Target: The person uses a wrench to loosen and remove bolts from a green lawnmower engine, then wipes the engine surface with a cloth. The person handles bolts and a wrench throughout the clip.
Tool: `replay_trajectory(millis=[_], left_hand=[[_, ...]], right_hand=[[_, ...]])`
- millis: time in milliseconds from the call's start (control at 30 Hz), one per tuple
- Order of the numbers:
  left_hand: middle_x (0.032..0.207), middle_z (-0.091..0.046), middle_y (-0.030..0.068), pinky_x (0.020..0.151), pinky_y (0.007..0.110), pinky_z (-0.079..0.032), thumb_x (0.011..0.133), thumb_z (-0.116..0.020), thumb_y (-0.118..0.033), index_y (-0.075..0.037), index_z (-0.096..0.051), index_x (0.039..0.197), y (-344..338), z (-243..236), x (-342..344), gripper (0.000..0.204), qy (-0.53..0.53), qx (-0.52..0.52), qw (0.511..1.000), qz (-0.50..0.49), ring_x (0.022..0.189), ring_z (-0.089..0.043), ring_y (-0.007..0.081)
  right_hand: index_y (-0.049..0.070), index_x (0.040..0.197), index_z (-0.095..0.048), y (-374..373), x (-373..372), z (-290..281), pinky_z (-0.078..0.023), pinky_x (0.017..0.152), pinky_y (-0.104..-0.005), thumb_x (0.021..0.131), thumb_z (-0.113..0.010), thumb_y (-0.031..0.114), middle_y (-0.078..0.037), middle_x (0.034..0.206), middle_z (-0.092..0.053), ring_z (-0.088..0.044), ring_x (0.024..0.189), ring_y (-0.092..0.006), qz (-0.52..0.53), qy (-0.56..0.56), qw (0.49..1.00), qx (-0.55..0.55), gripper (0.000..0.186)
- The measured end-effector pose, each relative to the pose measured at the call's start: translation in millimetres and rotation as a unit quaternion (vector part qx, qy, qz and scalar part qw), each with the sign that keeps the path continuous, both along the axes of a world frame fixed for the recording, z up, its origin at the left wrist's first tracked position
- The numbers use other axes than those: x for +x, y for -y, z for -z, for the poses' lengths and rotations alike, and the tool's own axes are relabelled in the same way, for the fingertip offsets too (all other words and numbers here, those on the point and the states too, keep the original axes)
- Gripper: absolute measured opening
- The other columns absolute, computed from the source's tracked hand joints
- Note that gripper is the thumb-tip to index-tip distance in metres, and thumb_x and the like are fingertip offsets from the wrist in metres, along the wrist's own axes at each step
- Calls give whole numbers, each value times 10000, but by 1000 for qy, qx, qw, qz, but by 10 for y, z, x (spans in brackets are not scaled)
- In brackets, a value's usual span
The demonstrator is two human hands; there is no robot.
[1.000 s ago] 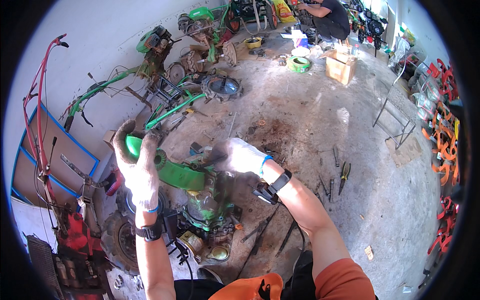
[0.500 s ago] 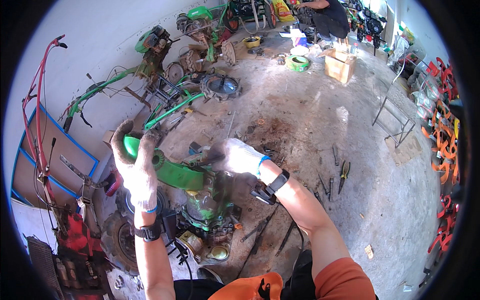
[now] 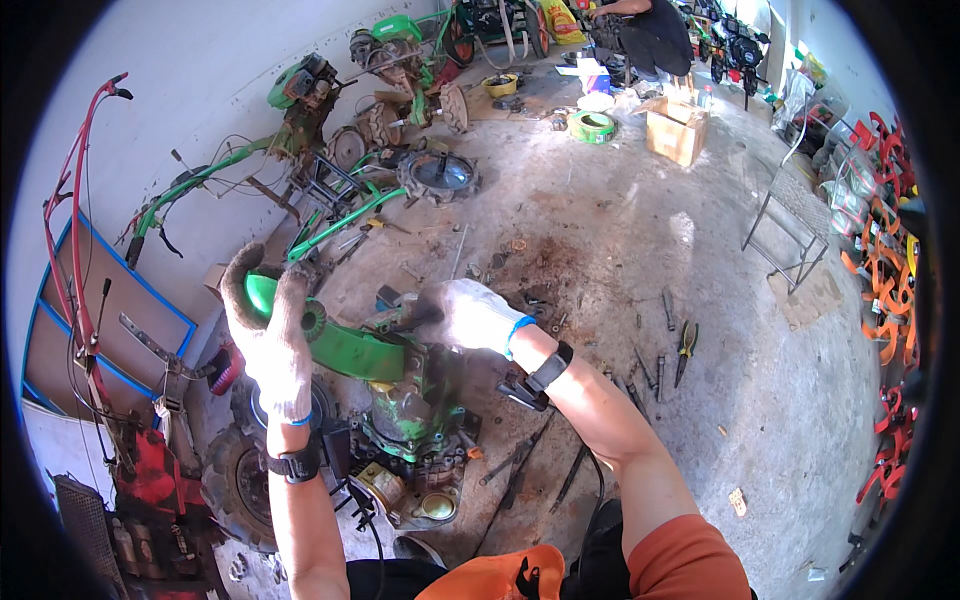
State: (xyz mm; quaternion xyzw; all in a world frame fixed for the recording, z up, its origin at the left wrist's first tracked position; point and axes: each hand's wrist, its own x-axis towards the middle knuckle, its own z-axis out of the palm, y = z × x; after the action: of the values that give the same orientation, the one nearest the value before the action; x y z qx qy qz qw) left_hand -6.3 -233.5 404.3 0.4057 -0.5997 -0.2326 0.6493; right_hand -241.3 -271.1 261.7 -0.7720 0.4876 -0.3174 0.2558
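Note:
My left hand (image 3: 278,345), in a soiled white work glove, wraps its fingers round the rounded end of a long green metal housing (image 3: 358,352). That housing slants down to the right over a dirty green gearbox (image 3: 402,418) standing on the floor. Beyond the housing's far edge is my gloved right hand (image 3: 472,312), its fingers closed and pointing left at the top of the gearbox. Dark glove fingertips and shadow hide whatever they hold there. A black box-like device (image 3: 522,390) hangs by my right wrist.
Pliers (image 3: 687,345) and several tools lie to the right. A rubber-tyred wheel (image 3: 240,490) and red machine (image 3: 155,465) stand near left, green tillers (image 3: 300,95) along the wall. Farther off are a cardboard box (image 3: 676,132), a metal chair (image 3: 795,205) and a crouching person (image 3: 655,40).
My right hand has shifted slightly left, toward the green housing. The left hand keeps its grip, and the housing has barely moved.

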Motion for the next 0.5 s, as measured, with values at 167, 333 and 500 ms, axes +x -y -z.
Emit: replay_trajectory(millis=[167, 333, 500], left_hand=[[1138, -661, 43, 685, 293, -579, 1026, -764, -67, -58, -608, 1495, -3, 13, 4, 494, -1, -4, 1000, 3, 853, -666, 130], [1127, -651, 22, 722, 279, -578, 1052, -751, -92, -73, -645, 1486, -3, 16, 5, 447, -5, 5, 1000, 5, 901, -649, 116], [1149, -672, 53, 708, 296, -583, 1012, -779, -63, -50, -591, 1501, 8, 11, 4, 524, 0, -9, 1000, 1, 847, -677, 133]], right_hand=[[54, 1138, -814, 10, 0, 45, -595, 889, -516, 885, -851, 353, -239, 993, -793, -778, 982, -410, -12, 15, 1000, 8, 393], [56, 1148, -802, 15, -18, -19, -595, 894, -514, 887, -854, 357, -237, 1022, -794, -778, 999, -408, -46, 80, 996, -19, 402], [53, 1166, -804, -52, -12, -102, -601, 900, -522, 897, -854, 384, -243, 1050, -799, -777, 1024, -437, -4, 8, 1000, -6, 429]])
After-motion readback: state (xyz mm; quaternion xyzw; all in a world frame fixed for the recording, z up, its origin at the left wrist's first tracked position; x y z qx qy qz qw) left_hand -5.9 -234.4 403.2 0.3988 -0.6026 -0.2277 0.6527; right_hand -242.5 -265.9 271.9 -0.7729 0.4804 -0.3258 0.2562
